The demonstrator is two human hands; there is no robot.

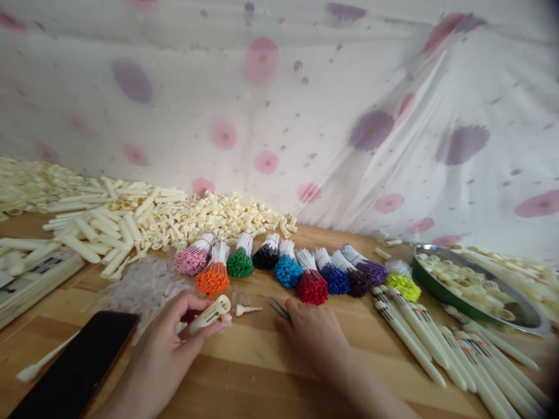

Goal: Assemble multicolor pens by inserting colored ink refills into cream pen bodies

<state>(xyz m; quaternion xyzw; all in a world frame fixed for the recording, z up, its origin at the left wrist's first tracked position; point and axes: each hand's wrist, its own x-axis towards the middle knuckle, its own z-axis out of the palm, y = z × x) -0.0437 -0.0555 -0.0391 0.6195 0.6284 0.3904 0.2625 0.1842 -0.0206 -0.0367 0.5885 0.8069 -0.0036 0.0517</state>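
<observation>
My left hand (168,340) is closed round a cream pen barrel (209,313), its open end tilted up to the right. My right hand (312,331) rests on the wooden table (262,361) with fingers curled, pinching thin dark tweezers (279,309) that point left. A small white pen tip (247,310) lies between the hands. Just beyond them stands a row of bundled refills: pink (192,259), orange (212,276), green (240,262), black (265,256), blue (287,269), red (311,285), purple (367,269) and yellow-green (402,284).
Heaps of cream pen parts (144,215) fill the back left. A dark phone (78,364) lies at front left. Several assembled pens (441,343) lie at right beside a green-rimmed metal dish (515,311) of parts. A flowered cloth (305,105) hangs behind.
</observation>
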